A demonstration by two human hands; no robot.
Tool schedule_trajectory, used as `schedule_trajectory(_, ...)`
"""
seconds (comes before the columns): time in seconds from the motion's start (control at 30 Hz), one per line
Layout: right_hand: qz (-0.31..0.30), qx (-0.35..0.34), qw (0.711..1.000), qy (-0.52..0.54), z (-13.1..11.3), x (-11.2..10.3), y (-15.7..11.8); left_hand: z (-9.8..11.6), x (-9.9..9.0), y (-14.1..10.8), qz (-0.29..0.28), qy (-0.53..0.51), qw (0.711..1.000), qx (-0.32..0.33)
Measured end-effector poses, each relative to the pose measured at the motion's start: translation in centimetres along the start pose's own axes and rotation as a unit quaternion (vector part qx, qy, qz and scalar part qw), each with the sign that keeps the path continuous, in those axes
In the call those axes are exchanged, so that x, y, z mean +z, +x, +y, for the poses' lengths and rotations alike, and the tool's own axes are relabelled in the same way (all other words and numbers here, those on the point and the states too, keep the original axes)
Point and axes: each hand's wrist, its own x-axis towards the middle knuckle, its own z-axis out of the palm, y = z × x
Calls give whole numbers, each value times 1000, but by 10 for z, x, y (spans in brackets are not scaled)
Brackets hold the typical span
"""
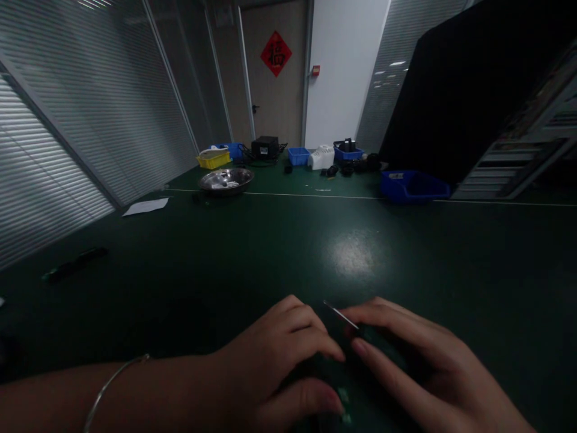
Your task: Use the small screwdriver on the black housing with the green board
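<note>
Near the front edge of the view, my left hand [293, 361] is curled, with thumb and fingers closing around a small green piece [344, 406]. Most of that piece is hidden by the thumb and the dark surroundings, so its kind does not show. My right hand [419, 361] is closed on what looks like a small screwdriver [341, 315]. Its thin metal shaft points up and to the left, away from the green piece, and its dark handle is mostly covered by the fingers. The two hands are close together, low over the table.
The dark green table [252, 252] stretches forward. A long dark object [76, 264] and a white paper [146, 206] lie at left. Farther back stand a metal bowl [226, 181], a yellow basket [214, 160], a black box [265, 147], a white device [321, 157] and a blue bin [413, 186].
</note>
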Motion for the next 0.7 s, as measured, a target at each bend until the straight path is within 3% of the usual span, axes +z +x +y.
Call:
schedule_trajectory(0.13, -43, 0, 999, 19, 3, -5, -1, -7, 5, -4, 33, 46, 998, -10)
schedule_trajectory(0.33, -130, 6, 991, 35, 8, -6, -11, 3, 5, -4, -36, 138, 989, -46)
schedule_trajectory(0.43, -152, -7, 988, 3, 10, -5, -14, 8, 1, -3, -29, 77, 994, -75)
schedule_trajectory(0.57, -195, -44, 980, -17, 12, -5, -12, -2, 3, -4, 56, -57, 994, -71)
schedule_trajectory(0.7, -196, -31, 980, -28, 7, -6, -11, -13, 8, -5, 119, -177, 972, -95)
